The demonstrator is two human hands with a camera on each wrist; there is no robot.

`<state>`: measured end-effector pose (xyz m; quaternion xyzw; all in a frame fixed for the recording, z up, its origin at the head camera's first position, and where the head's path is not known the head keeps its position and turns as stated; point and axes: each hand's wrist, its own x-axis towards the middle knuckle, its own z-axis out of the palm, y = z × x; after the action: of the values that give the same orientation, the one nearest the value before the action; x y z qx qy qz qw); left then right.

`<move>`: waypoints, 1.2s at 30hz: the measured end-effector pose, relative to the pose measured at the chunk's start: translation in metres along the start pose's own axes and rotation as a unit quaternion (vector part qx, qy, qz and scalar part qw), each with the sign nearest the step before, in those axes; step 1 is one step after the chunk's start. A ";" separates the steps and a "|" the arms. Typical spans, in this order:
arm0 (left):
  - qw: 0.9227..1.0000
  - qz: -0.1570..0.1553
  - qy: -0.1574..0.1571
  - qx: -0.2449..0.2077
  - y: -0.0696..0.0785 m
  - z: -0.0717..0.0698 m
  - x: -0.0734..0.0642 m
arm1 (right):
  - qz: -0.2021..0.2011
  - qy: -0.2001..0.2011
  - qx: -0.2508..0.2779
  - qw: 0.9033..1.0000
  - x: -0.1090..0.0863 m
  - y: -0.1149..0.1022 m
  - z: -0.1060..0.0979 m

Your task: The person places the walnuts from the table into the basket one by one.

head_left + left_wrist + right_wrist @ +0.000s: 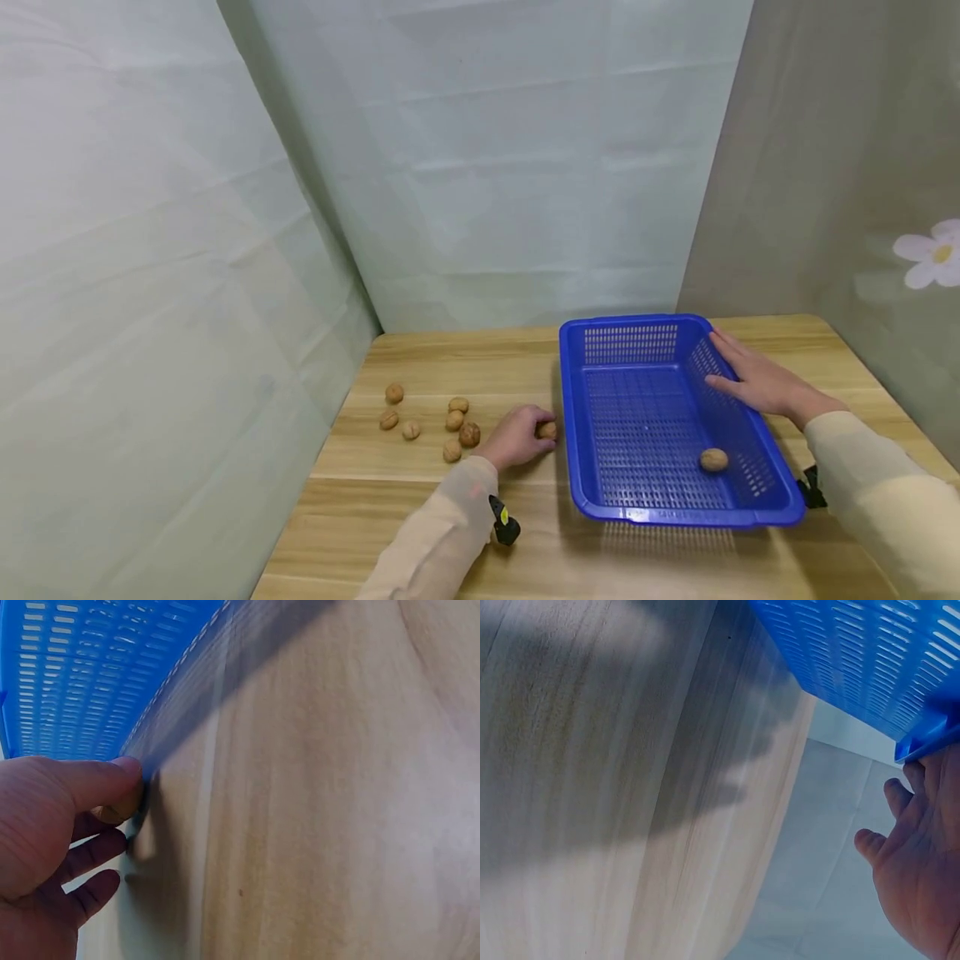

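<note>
Near the basket's left side, the left hand (516, 435) holds a walnut (547, 431) between thumb and fingers, low over the wooden table. In the left wrist view, the thumb and fingers (96, 855) partly hide that walnut (120, 806). A blue plastic basket (572, 417) with slotted walls stands to the right. The right hand (765, 379) grips its right rim, thumb over the inner side and fingers along the rim and outside. One walnut (713, 460) lies inside the basket, toward the near right.
Left of the left hand, several loose walnuts lie on the table, among them a darker walnut (469, 434) and a far-left walnut (394, 392). Pale cloth (510, 167) hangs behind the wooden table (360, 517) and along both sides.
</note>
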<state>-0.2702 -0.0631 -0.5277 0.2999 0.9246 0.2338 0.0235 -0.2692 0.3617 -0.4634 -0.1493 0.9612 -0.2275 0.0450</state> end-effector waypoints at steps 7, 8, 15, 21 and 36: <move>1.000 -0.008 0.016 -0.025 -0.004 0.000 -0.006 | 0.009 0.002 -0.032 0.999 0.000 -0.001 -0.001; 0.999 -0.010 0.020 -0.030 -0.003 -0.002 -0.007 | 0.012 0.002 -0.032 0.999 0.000 -0.002 -0.002; 0.996 -0.032 0.037 -0.076 0.006 -0.019 -0.014 | 0.010 -0.005 -0.057 0.998 -0.004 -0.010 -0.005; 0.995 -0.020 0.061 -0.075 0.016 -0.036 -0.012 | -0.006 -0.012 -0.062 0.998 -0.001 -0.020 -0.004; 0.995 0.040 0.084 -0.035 0.048 -0.079 -0.006 | -0.007 -0.006 -0.069 0.998 0.002 -0.033 -0.004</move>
<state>-0.2542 -0.0655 -0.4364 0.3149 0.9019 0.2910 -0.0529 -0.2632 0.3344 -0.4447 -0.1603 0.9732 -0.1603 0.0391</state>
